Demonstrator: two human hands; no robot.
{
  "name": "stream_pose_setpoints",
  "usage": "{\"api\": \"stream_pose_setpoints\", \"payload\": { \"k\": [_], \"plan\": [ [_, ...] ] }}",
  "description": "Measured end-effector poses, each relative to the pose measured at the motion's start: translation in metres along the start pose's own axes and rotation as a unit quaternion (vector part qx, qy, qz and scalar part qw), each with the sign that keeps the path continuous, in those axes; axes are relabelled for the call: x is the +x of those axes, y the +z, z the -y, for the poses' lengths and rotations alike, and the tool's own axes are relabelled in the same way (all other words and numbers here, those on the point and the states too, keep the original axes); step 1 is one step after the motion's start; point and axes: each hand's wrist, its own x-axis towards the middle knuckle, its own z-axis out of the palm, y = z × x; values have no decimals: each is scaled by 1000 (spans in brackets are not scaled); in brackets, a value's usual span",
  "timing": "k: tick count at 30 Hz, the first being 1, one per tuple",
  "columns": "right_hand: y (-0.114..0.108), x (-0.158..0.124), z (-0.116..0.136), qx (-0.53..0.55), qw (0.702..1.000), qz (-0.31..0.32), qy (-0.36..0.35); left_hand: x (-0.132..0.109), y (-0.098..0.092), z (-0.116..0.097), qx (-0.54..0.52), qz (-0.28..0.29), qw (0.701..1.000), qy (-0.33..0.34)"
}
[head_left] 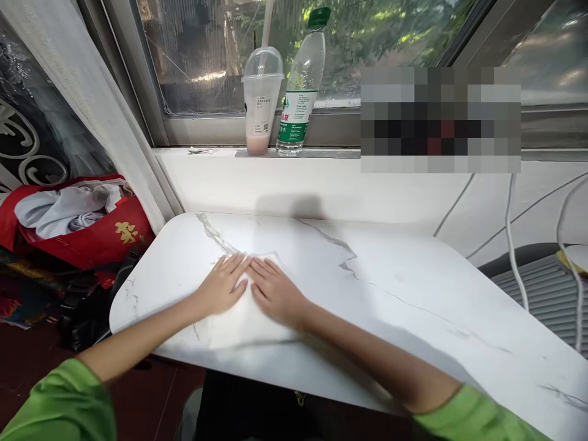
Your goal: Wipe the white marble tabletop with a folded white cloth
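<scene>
White sheet, apparently already spread flat on the worktop, lies beneath the flattened left hand and right hand, fingertips meeting, remaining work unclear.

Lidded cup stands beside green-capped bottle on window ledge; red bag at left holds pale cloth.

A thin, plain white sheet lies spread flat on the left part of the desk, its near side close to the desk's near edge. Whether it is paper or cloth cannot be told. It is almost as pale as the surface beneath, so its outline is faint; a darker line runs along its near side, toward the right.
</scene>
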Motion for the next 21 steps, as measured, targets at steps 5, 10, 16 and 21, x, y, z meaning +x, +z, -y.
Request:
{"api": "stream_pose_setpoints", "payload": {
  "k": [5,10,16,21],
  "plan": [
    [-2,51,-80,-63,997,-27,45,99,14,26,31,18,999,-13],
    [-6,72,-143,-107,988,-35,109,174,23,26,46,-2,998,-32],
    [-3,55,-152,-84,987,-11,135,173,31,10,36,-28,998,-43],
    [-9,-2,-117,-89,985,-12,149,137,36,-22,14,-11,1000,6]
  ]
}}
